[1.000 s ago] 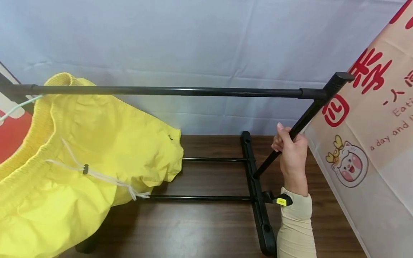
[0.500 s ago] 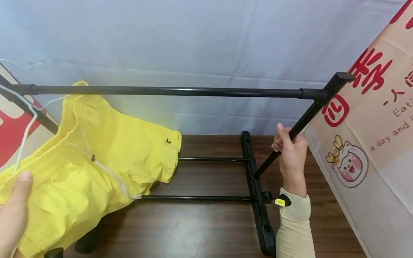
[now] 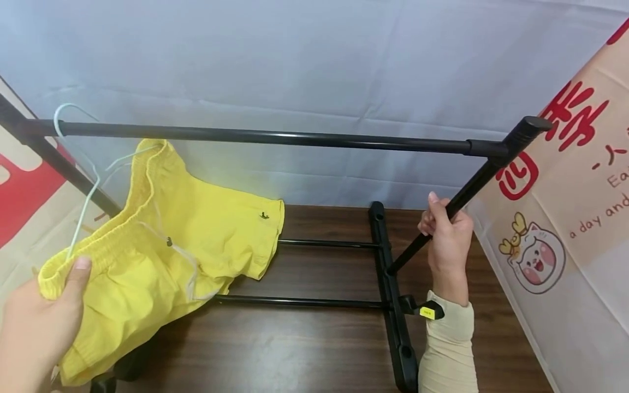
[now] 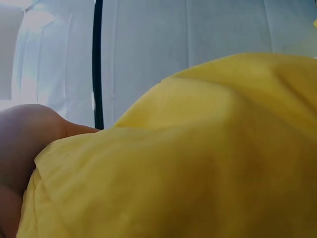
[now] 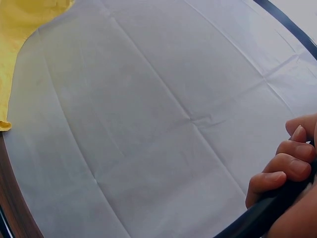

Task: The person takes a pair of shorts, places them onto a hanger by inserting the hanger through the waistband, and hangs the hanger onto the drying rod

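Observation:
Yellow shorts (image 3: pixel 142 256) with a white drawstring hang at the left of the head view on a pale wire hanger (image 3: pixel 88 196). The hanger's hook curves over the left end of the black rack's top bar (image 3: pixel 275 136). My left hand (image 3: pixel 49 316) grips the near end of the waistband, thumb on its outside; the other fingers are mostly hidden. In the left wrist view the yellow cloth (image 4: pixel 188 163) covers most of the picture. My right hand (image 3: pixel 448 240) grips the rack's slanted right post (image 3: pixel 472 188), fingers curled round it.
Two thin lower bars (image 3: pixel 304 300) join the rack's black right foot (image 3: pixel 395 305) on a dark wooden surface (image 3: pixel 275 349). Pale cloth (image 3: pixel 314 65) hangs behind. A printed banner (image 3: pixel 585 218) stands at the right, and a red and white panel (image 3: pixel 24 202) at the left.
The shorts and hanger have moved right and up, the hook now over the bar. My left hand has come into view and moved right with the waistband. The right hand keeps its grip.

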`<state>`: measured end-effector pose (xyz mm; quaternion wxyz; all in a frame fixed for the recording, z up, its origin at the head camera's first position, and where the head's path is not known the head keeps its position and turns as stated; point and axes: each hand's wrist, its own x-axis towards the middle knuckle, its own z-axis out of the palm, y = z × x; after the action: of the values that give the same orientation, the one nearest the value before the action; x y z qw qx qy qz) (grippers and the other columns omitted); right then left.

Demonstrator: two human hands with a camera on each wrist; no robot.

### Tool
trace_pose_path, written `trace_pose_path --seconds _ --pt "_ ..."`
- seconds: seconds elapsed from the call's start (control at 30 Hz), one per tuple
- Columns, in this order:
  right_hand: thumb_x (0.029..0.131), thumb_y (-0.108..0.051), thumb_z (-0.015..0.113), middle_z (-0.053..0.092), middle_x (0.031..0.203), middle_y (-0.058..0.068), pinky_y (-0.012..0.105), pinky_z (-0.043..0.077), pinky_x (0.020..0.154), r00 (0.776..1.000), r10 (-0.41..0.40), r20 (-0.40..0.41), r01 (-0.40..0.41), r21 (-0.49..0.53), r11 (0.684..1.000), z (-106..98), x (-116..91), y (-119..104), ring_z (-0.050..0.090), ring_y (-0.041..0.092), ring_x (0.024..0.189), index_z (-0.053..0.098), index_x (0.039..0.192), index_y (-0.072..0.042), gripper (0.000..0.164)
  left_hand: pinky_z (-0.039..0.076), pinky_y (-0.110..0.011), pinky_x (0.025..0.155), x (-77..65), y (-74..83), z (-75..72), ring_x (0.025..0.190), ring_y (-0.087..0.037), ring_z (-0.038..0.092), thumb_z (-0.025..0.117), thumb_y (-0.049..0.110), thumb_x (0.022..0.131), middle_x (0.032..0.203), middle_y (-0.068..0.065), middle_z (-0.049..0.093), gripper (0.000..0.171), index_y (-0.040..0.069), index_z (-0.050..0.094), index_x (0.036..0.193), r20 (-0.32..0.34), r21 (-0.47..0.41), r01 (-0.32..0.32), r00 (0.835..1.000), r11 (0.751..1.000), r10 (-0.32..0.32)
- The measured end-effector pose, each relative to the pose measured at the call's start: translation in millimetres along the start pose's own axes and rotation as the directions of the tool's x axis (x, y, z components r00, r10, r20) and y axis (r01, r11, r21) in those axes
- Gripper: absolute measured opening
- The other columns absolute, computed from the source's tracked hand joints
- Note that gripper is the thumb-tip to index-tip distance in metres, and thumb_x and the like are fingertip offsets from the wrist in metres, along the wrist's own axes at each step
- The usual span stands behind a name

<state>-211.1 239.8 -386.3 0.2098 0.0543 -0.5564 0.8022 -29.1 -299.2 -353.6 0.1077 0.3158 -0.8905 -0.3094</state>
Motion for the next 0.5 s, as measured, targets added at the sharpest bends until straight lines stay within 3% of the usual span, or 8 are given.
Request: trace_pose_path --seconds 0.03,0.07,0.17,0.23,0.33,0.4,0.47,0.5 --pt "0.093 -0.020 0.068 0.036 0.054 0.004 0.037 0.013 0.054 1.000 -0.001 -0.003 0.001 0.000 1.000 -0.7 -0.5 -0.4 0.017 0.026 0.050 0.040 0.062 -0.004 0.045 0.034 -0.032 0.066 0.2 0.9 0.5 0.097 -0.048 0.059 0.047 0.048 0.100 0.121 -0.041 0.055 0.060 -0.007 0.061 0.119 -0.001 0.020 -0.014 1.000 1.000 0.014" --pt "0.093 -0.020 0.068 0.036 0.054 0.004 0.037 0.013 0.055 1.000 -0.001 -0.006 0.001 -0.003 1.000 -1.3 -0.7 -0.5 0.017 0.026 0.050 0.040 0.062 -0.004 0.045 0.034 -0.033 0.065 0.6 0.9 1.1 0.103 -0.055 0.055 0.047 0.047 0.100 0.120 -0.043 0.055 0.060 -0.008 0.061 0.117 -0.001 0.028 -0.023 1.000 0.999 0.023" --pt "0.093 -0.020 0.067 0.035 0.054 0.004 0.037 0.014 0.055 1.000 -0.003 -0.008 0.003 -0.006 1.000 -2.7 -1.3 -0.8 0.018 0.026 0.050 0.040 0.061 -0.004 0.045 0.034 -0.032 0.065 1.6 -0.2 1.1 0.101 -0.052 0.056 0.047 0.048 0.100 0.122 -0.042 0.054 0.060 -0.008 0.061 0.118 0.004 0.015 -0.001 1.000 1.000 0.001" --pt "0.093 -0.020 0.067 0.036 0.054 0.004 0.037 0.014 0.055 1.000 -0.004 -0.005 0.004 -0.009 1.000 -3.0 -1.3 -0.8 0.018 0.026 0.050 0.040 0.061 -0.004 0.045 0.034 -0.029 0.065 2.3 -2.3 1.1 0.085 -0.034 0.062 0.047 0.047 0.100 0.123 -0.041 0.055 0.060 -0.007 0.060 0.120 0.000 0.000 0.020 1.000 1.000 -0.020" --pt "0.093 -0.020 0.067 0.035 0.054 0.004 0.037 0.014 0.055 1.000 -0.004 0.002 0.004 -0.004 1.000 -3.0 -0.8 -0.6 0.017 0.026 0.050 0.040 0.062 -0.005 0.044 0.035 -0.024 0.064 3.6 -4.3 1.7 0.068 -0.002 0.054 0.047 0.048 0.100 0.123 -0.038 0.057 0.060 -0.005 0.058 0.128 -0.009 -0.045 0.060 0.998 0.997 -0.060" --pt "0.093 -0.019 0.067 0.034 0.053 0.003 0.037 0.014 0.055 1.000 -0.006 0.008 0.006 0.004 1.000 -2.6 -0.1 -0.5 0.017 0.025 0.050 0.041 0.063 -0.005 0.043 0.035 -0.018 0.060 4.9 -6.2 2.1 0.065 0.014 0.040 0.049 0.049 0.099 0.101 -0.019 0.070 0.061 -0.001 0.055 0.134 -0.003 -0.104 0.098 0.995 0.990 -0.099" --pt "0.094 -0.018 0.067 0.034 0.053 0.003 0.037 0.014 0.055 1.000 -0.008 0.016 0.008 0.014 1.000 -2.2 0.6 -0.4 0.018 0.024 0.049 0.041 0.063 -0.005 0.042 0.037 -0.015 0.058 5.5 -7.8 2.9 0.066 0.016 0.042 0.050 0.048 0.099 0.082 0.008 0.069 0.059 0.002 0.054 0.136 -0.004 -0.151 0.110 0.994 0.982 -0.112" --pt "0.094 -0.018 0.067 0.035 0.053 0.003 0.037 0.014 0.055 1.000 -0.009 0.019 0.009 0.015 1.000 -1.9 0.8 -0.5 0.018 0.023 0.048 0.041 0.063 -0.005 0.042 0.037 -0.014 0.061 5.2 -8.2 3.1 0.069 0.017 0.041 0.049 0.048 0.100 0.087 0.008 0.070 0.059 0.003 0.053 0.138 -0.002 -0.155 0.110 0.994 0.982 -0.112"
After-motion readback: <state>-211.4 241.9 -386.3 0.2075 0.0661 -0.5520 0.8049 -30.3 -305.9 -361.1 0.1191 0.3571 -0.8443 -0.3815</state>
